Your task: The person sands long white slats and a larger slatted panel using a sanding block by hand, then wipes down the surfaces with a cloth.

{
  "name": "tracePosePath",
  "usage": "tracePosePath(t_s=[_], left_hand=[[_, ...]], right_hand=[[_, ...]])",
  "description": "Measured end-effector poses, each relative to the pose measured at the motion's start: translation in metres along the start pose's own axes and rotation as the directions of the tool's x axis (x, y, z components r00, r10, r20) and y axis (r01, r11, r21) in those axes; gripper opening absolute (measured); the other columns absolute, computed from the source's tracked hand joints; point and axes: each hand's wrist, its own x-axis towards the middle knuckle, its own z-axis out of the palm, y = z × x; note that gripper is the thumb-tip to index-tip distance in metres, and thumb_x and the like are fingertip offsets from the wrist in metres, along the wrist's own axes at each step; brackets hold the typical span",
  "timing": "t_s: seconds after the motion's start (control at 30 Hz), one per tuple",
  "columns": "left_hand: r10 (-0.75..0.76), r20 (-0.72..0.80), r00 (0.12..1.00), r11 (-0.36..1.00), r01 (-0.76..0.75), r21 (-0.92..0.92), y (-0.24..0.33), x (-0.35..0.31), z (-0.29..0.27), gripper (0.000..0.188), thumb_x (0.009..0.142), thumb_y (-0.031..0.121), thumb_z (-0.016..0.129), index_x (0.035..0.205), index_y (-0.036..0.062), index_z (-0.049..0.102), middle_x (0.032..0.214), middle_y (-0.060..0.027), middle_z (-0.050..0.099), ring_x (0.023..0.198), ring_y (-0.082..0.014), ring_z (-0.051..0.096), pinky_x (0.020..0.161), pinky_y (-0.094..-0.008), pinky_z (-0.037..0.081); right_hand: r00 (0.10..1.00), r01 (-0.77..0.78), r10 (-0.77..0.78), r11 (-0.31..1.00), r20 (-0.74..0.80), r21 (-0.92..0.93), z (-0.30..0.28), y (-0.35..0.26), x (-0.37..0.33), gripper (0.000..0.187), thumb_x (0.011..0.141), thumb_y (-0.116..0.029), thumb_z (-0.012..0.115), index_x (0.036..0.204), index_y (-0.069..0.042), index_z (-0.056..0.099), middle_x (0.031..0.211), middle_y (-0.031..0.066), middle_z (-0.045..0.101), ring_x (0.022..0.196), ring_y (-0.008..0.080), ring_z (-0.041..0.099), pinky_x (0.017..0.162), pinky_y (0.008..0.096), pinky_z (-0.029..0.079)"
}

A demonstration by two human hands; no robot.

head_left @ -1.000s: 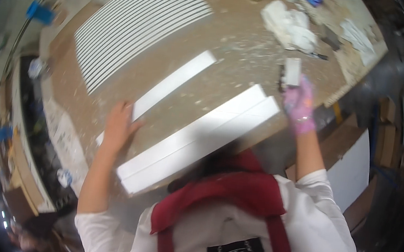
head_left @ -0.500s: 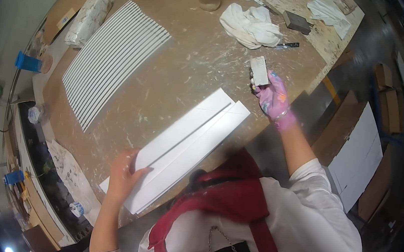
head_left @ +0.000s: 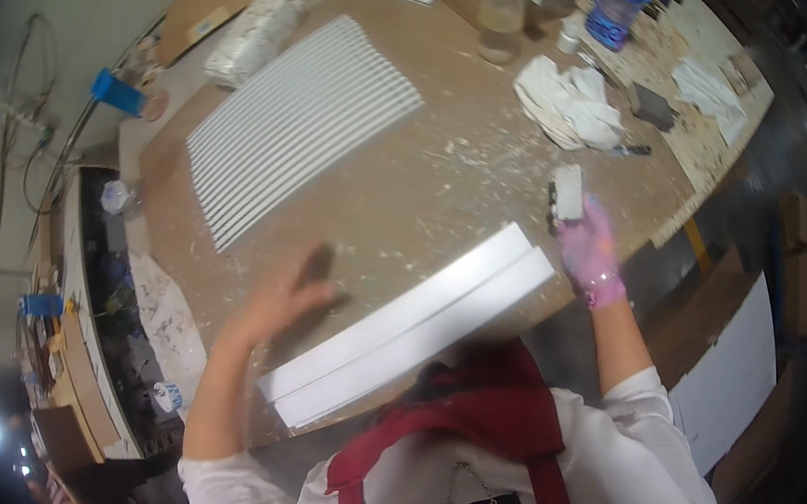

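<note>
My left hand (head_left: 285, 300) is bare and blurred, held over the table beside the boards, thumb apart from the fingers, with nothing in it. Two long white boards (head_left: 420, 320) lie side by side on the brown tabletop near its front edge, one set slightly lengthwise from the other. My right hand (head_left: 587, 249), in a pink patterned glove, is closed around a small white rectangular block (head_left: 567, 192), perhaps a sanding block. It is just past the boards' right end. Farther left lies a row of several narrow white strips (head_left: 303, 124), close together.
At the back stand a clear bottle (head_left: 500, 32), a small white bottle (head_left: 569, 38) and a blue-purple bottle (head_left: 616, 16). A crumpled white cloth (head_left: 567, 106) and a dark grey block (head_left: 651, 107) lie right. A wrapped white package (head_left: 254, 37) lies far left; cardboard pieces lean below right.
My left hand has let go of the boards and lifted away. The gap between the boards has narrowed. My right hand still holds the block. The whole view has shifted.
</note>
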Motion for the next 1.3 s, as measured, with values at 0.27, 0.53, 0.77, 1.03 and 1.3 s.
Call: tracePosePath(t_s=[0.27,0.53,0.77,1.03,1.3], left_hand=[[0.195,-0.589,0.784,0.764,0.255,0.592,-0.065,0.094,0.029,0.072,0.083,0.04,0.066,0.139,0.0039,0.038,0.146,-0.0201,0.034,0.133,-0.0402,0.032,0.107,-0.0497,0.028],[0.227,-0.514,0.827,0.887,0.041,0.459,-0.088,0.087,0.03,0.058,0.082,0.026,0.066,0.13,0.0014,0.048,0.132,-0.0214,0.048,0.122,-0.0376,0.043,0.1,-0.0477,0.035],[0.232,-0.496,0.837,0.946,-0.076,0.314,-0.086,0.081,0.043,0.043,0.081,0.014,0.066,0.12,-0.0016,0.055,0.117,-0.0234,0.052,0.106,-0.0409,0.049,0.091,-0.0446,0.04],[0.281,-0.575,0.769,0.946,-0.122,0.299,-0.082,0.081,0.047,0.042,0.078,0.012,0.069,0.115,-0.003,0.057,0.107,-0.0187,0.054,0.098,-0.0357,0.053,0.086,-0.0399,0.043],[0.327,-0.467,0.822,0.879,-0.083,0.469,-0.071,0.074,0.075,0.04,0.075,0.022,0.071,0.108,0.0038,0.06,0.108,-0.015,0.057,0.101,-0.0334,0.054,0.085,-0.0446,0.043]], right_hand=[[0.999,0.028,-0.034,0.848,0.0,-0.53,0.058,0.0,0.025,0.038,0.091,-0.022,0.06,0.125,-0.007,0.054,0.111,0.0019,0.06,0.095,0.0119,0.059,0.072,0.0271,0.05],[0.991,0.011,0.096,0.645,0.096,-0.764,0.096,0.007,0.101,0.041,0.089,-0.029,0.061,0.124,-0.008,0.056,0.113,0.0014,0.061,0.096,0.01,0.057,0.075,0.0253,0.048],[0.932,0.337,0.12,0.053,0.341,-0.94,0.131,0.048,0.165,0.04,0.087,-0.029,0.058,0.12,-0.006,0.058,0.115,0.0129,0.062,0.105,0.0263,0.059,0.09,0.0346,0.045],[0.943,0.263,0.256,-0.183,0.212,-0.947,0.123,0.009,0.097,0.044,0.086,-0.038,0.056,0.118,-0.007,0.06,0.111,0.0151,0.063,0.105,0.0306,0.059,0.091,0.0372,0.045],[0.644,0.724,0.412,-0.057,0.645,-0.687,0.241,0.058,0.079,0.035,0.09,-0.027,0.054,0.117,-0.005,0.059,0.106,0.0154,0.062,0.098,0.0297,0.06,0.088,0.0385,0.048]])
